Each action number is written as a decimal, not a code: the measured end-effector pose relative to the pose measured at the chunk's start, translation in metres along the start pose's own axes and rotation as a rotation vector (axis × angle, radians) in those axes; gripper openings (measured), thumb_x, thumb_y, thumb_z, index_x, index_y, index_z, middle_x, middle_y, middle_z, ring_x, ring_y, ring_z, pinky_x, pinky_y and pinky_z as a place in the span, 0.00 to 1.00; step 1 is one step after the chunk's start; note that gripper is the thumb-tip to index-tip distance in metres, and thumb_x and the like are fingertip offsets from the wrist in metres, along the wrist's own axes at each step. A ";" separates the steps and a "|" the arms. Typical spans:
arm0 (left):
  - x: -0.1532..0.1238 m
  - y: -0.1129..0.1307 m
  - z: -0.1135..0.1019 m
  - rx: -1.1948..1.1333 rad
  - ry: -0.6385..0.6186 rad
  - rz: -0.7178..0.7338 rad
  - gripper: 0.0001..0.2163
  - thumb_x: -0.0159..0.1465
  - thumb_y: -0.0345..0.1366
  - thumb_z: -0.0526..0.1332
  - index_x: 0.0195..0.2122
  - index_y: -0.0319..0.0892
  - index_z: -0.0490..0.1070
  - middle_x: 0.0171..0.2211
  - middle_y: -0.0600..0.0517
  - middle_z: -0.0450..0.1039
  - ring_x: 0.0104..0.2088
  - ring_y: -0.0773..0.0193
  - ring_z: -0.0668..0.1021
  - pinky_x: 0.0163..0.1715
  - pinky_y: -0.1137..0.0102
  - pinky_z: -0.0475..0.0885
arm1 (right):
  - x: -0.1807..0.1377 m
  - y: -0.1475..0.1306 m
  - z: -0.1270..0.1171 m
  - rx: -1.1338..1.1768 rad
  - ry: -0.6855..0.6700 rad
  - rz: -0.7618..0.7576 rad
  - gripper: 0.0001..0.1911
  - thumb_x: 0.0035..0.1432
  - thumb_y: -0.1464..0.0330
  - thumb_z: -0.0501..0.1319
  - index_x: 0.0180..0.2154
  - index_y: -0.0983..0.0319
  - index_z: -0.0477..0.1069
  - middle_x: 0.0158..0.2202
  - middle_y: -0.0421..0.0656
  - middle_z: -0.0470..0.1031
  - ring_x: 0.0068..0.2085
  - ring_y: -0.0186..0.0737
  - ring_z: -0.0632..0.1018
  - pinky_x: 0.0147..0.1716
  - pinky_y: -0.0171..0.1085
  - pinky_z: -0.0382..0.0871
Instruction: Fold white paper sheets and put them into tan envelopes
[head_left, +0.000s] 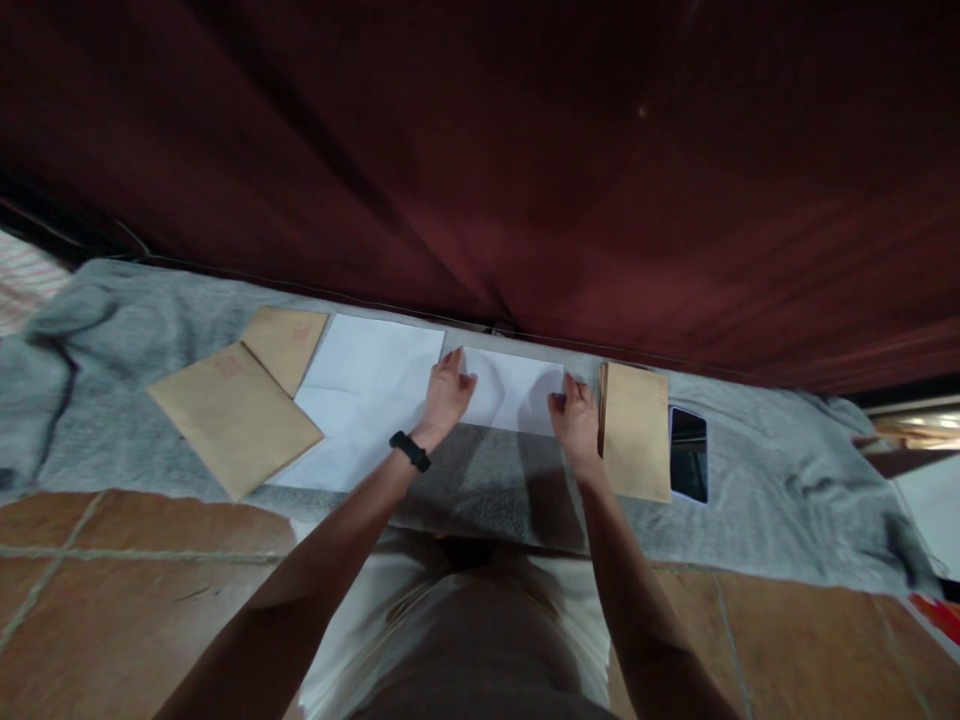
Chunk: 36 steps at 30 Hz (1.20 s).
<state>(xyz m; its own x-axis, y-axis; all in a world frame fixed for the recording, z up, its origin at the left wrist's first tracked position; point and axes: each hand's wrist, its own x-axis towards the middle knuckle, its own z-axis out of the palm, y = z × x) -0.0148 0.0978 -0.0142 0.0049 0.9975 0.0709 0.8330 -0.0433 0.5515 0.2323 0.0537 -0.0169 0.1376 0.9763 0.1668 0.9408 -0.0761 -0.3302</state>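
Note:
A folded white sheet of paper (pixel 511 390) lies lengthwise on the grey cloth in front of me. My left hand (pixel 448 390), with a black band on its wrist, has its fingers curled at the paper's left end. At the right end, my right hand (pixel 576 412) grips the edge between thumb and fingers. Larger white sheets with crease lines (pixel 375 365) are spread to the left of my left hand. Just beyond my right hand lies a stack of brown envelopes (pixel 636 432).
Two groups of brown envelopes, one nearer (pixel 236 420) and one farther (pixel 285 345), partly cover the white sheets' left side. A dark-screened phone (pixel 688 455) rests right of the stack. A dark red curtain-like surface (pixel 525 180) rises behind the grey cloth (pixel 765 480). Tiled floor (pixel 150 620) shows below.

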 end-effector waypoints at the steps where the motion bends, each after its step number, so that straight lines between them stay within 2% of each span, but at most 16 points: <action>1: 0.004 0.001 -0.003 -0.010 -0.004 -0.037 0.26 0.65 0.34 0.59 0.64 0.33 0.64 0.59 0.36 0.72 0.59 0.49 0.74 0.60 0.58 0.70 | 0.003 -0.003 -0.002 -0.002 -0.019 0.042 0.25 0.68 0.66 0.55 0.63 0.67 0.66 0.54 0.58 0.74 0.53 0.53 0.76 0.54 0.47 0.69; 4: 0.012 0.006 -0.009 0.010 -0.022 -0.135 0.27 0.63 0.33 0.60 0.64 0.33 0.65 0.53 0.37 0.74 0.54 0.49 0.76 0.56 0.60 0.72 | 0.011 -0.011 -0.007 -0.024 -0.103 0.166 0.23 0.67 0.65 0.56 0.61 0.66 0.67 0.52 0.56 0.75 0.50 0.51 0.78 0.50 0.43 0.71; 7: 0.015 0.012 -0.009 0.063 -0.024 -0.194 0.28 0.62 0.31 0.60 0.64 0.34 0.64 0.51 0.37 0.74 0.52 0.49 0.77 0.55 0.60 0.72 | 0.018 -0.015 -0.010 -0.019 -0.184 0.256 0.22 0.66 0.64 0.59 0.58 0.65 0.68 0.50 0.55 0.77 0.49 0.51 0.80 0.48 0.42 0.72; 10: 0.018 0.016 -0.008 0.079 -0.034 -0.241 0.28 0.61 0.31 0.61 0.64 0.35 0.65 0.50 0.37 0.75 0.52 0.48 0.78 0.53 0.60 0.72 | 0.023 -0.014 -0.011 0.083 -0.218 0.343 0.23 0.63 0.63 0.63 0.56 0.65 0.69 0.44 0.52 0.80 0.47 0.51 0.81 0.46 0.42 0.72; 13: 0.021 0.013 -0.009 -0.049 -0.047 -0.283 0.27 0.59 0.30 0.62 0.62 0.38 0.68 0.47 0.40 0.78 0.50 0.48 0.79 0.50 0.62 0.72 | 0.024 -0.010 -0.010 0.221 -0.206 0.380 0.18 0.59 0.63 0.64 0.49 0.63 0.73 0.38 0.48 0.81 0.44 0.49 0.81 0.42 0.40 0.71; 17: 0.024 0.003 -0.011 -0.400 -0.029 -0.324 0.20 0.53 0.27 0.64 0.49 0.40 0.75 0.35 0.48 0.79 0.41 0.53 0.81 0.43 0.64 0.73 | 0.024 -0.002 -0.009 0.355 -0.196 0.342 0.07 0.56 0.62 0.64 0.32 0.59 0.74 0.30 0.42 0.78 0.36 0.44 0.79 0.37 0.36 0.68; 21: 0.021 -0.001 -0.017 -0.565 -0.054 -0.320 0.04 0.52 0.30 0.65 0.30 0.40 0.74 0.26 0.53 0.76 0.29 0.61 0.78 0.31 0.69 0.71 | 0.024 0.004 -0.013 0.540 -0.163 0.307 0.12 0.53 0.58 0.64 0.25 0.58 0.69 0.22 0.38 0.71 0.29 0.40 0.74 0.30 0.35 0.64; 23: 0.020 0.000 -0.024 -0.638 -0.053 -0.316 0.04 0.52 0.33 0.66 0.26 0.41 0.71 0.24 0.54 0.75 0.26 0.64 0.76 0.27 0.71 0.70 | 0.026 0.005 -0.017 0.638 -0.145 0.289 0.16 0.51 0.54 0.64 0.24 0.58 0.67 0.21 0.37 0.69 0.27 0.38 0.72 0.28 0.35 0.63; 27: 0.021 0.005 -0.048 -0.791 -0.039 -0.214 0.07 0.53 0.35 0.68 0.28 0.41 0.71 0.27 0.53 0.76 0.27 0.64 0.77 0.31 0.69 0.73 | 0.034 0.003 -0.034 0.804 -0.104 0.246 0.21 0.48 0.47 0.63 0.26 0.58 0.67 0.23 0.36 0.70 0.27 0.36 0.70 0.27 0.35 0.65; 30: 0.021 0.009 -0.071 -0.822 0.013 -0.096 0.07 0.54 0.35 0.68 0.29 0.41 0.71 0.29 0.52 0.76 0.31 0.64 0.77 0.37 0.67 0.74 | 0.039 0.000 -0.052 0.944 -0.074 0.179 0.19 0.48 0.50 0.65 0.30 0.59 0.69 0.28 0.38 0.75 0.29 0.36 0.73 0.31 0.35 0.68; 33: 0.011 0.012 -0.089 -0.707 0.084 -0.012 0.05 0.57 0.34 0.67 0.31 0.41 0.71 0.32 0.52 0.77 0.36 0.63 0.78 0.42 0.67 0.74 | 0.034 -0.001 -0.065 0.920 -0.075 0.145 0.15 0.51 0.55 0.65 0.34 0.59 0.70 0.34 0.41 0.79 0.35 0.39 0.77 0.38 0.37 0.72; 36: -0.010 0.008 -0.097 -0.506 0.099 0.154 0.03 0.59 0.30 0.63 0.35 0.43 0.72 0.42 0.50 0.79 0.45 0.60 0.79 0.49 0.65 0.74 | 0.017 0.002 -0.067 0.853 -0.062 0.080 0.10 0.54 0.61 0.63 0.36 0.59 0.71 0.42 0.45 0.80 0.44 0.43 0.79 0.46 0.41 0.73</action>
<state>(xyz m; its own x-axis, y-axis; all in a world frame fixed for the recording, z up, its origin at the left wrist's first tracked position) -0.0623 0.0822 0.0700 0.0332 0.9684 0.2472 0.4557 -0.2348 0.8586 0.2575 0.0566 0.0479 0.1532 0.9857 0.0707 0.3711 0.0089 -0.9286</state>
